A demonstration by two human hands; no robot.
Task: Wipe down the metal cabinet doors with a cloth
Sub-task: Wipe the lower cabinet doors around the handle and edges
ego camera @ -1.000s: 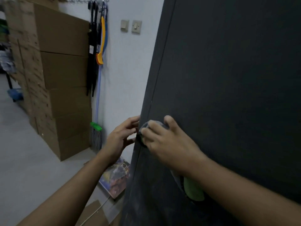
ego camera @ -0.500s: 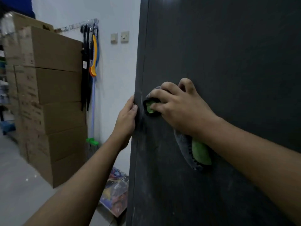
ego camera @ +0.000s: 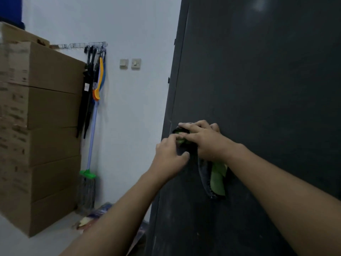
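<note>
Right hand [ego camera: 204,143] was clenched over the bunched cloth [ego camera: 216,175], pressing it against the dark metal cabinet door [ego camera: 258,85] close to the door's 9 o'clock edge. The cloth's green-and-grey tail hung out from under the palm toward 6 o'clock. Left hand [ego camera: 169,156], at 8 o'clock of the right, had its bent fingertips on the cloth's green fold. I could not tell whether it pinched the fold or only touched it.

I judged the wiping under way but far from finished. The cloth sat at mid-height on the door. Faint pale smears [ego camera: 166,228] showed on the panel toward 6 o'clock, so that lower stretch looked unwiped. The broad dark area toward 12 and 3 o'clock gave me no sign either way. Only this one door was in view, so I could not say how any others stood.
</note>
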